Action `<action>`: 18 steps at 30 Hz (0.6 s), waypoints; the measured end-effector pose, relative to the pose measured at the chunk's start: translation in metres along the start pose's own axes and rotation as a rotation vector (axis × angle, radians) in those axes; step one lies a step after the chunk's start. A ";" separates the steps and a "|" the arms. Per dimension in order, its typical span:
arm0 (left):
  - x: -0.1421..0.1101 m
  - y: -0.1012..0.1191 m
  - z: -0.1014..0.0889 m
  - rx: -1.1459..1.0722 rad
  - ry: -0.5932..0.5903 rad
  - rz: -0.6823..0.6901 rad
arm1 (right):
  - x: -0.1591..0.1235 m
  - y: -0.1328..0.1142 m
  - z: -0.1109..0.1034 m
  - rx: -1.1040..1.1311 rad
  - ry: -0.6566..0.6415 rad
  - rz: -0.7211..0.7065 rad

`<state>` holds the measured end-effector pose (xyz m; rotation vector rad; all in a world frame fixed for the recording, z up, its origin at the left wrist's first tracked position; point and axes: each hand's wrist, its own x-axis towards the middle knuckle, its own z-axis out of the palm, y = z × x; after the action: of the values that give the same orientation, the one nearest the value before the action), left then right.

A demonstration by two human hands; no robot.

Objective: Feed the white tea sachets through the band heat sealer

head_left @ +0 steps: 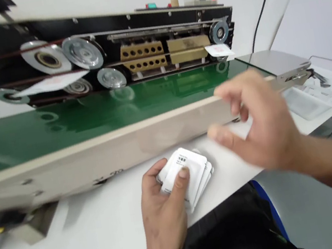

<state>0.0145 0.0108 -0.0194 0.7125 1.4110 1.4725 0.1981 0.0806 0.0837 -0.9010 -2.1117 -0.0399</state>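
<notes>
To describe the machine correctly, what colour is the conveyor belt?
The conveyor belt is green, shown best in the head view.

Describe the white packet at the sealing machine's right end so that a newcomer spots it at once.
Find the black band sealer above the green conveyor belt. Near its right end, just below the last metal wheel, a flat white packet juts out. It sits right of the brass blocks, unlike the left-end packet and the stack in the left hand.
</notes>
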 end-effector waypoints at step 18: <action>0.000 0.018 -0.005 -0.565 -0.149 -0.238 | -0.071 -0.054 0.107 0.704 -0.013 0.569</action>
<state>0.0057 0.0108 -0.0029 0.2790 0.8664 1.4933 0.1218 0.0330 -0.0227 -1.0034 -1.6126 0.9371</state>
